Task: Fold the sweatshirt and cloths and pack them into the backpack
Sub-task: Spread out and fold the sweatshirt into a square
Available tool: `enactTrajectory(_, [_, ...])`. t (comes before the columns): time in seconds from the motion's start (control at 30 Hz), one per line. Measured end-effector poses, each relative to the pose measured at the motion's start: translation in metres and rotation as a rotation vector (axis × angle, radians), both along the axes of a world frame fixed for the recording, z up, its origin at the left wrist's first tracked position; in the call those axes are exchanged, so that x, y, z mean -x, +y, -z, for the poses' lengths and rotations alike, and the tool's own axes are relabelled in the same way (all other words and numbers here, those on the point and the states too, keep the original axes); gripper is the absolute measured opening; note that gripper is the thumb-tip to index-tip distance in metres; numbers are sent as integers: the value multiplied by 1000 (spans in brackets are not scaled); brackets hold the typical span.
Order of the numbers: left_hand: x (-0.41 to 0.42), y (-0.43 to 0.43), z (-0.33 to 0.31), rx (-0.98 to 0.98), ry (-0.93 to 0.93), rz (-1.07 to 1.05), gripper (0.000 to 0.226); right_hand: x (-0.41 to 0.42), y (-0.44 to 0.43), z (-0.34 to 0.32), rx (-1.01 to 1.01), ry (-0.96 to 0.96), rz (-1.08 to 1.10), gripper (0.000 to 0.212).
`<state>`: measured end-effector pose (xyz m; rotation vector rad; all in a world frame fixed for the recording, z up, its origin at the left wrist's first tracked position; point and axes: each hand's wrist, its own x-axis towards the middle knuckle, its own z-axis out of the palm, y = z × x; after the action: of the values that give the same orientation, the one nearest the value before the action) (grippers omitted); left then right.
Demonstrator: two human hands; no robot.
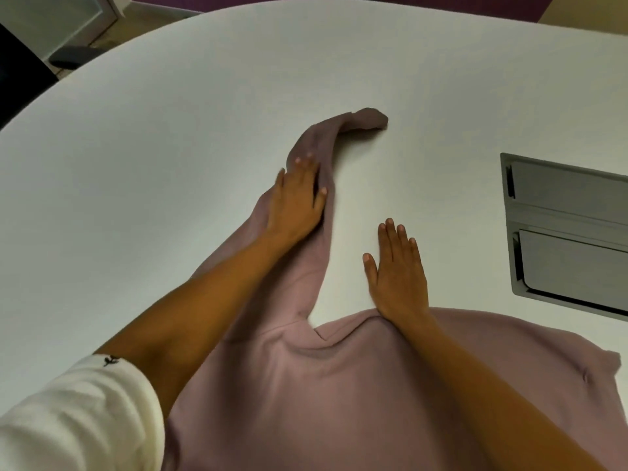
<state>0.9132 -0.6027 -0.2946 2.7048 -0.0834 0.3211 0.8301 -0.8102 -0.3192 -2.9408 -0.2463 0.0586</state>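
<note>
A large white tabletop (176, 107) with a rounded far edge fills most of the view. Set into it at the right is a grey metal hatch (567, 232) with two closed flaps. Beyond the far left edge stands a dark chair (23, 76) with an armrest, before a frosted glass panel (57, 18). Purple wall (210, 1) shows along the top.

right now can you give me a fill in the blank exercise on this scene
1. The left hand lies flat on the sweatshirt's ____.
2. The right hand rests palm-down on the bare white ____, wrist over the sweatshirt.
3. The colour of the sweatshirt is ____.
4. The grey hatch is set into the table on the person's ____ side.

Missing words: sleeve; table; pink; right
</note>
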Motion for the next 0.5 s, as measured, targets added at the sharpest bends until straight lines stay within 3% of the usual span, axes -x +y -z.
enactTrajectory(0.2, [23,-16,24,-229,130,16,68,-8,2,-10,-125,5,20,58])
enactTrajectory(0.37, [23,-16,25,-227,123,31,72,-54,15,-22,-386,-243,84,37])
enactTrajectory(0.5, [22,-17,24,-202,116,15,71,-113,35,-32,-355,-156,-114,48])
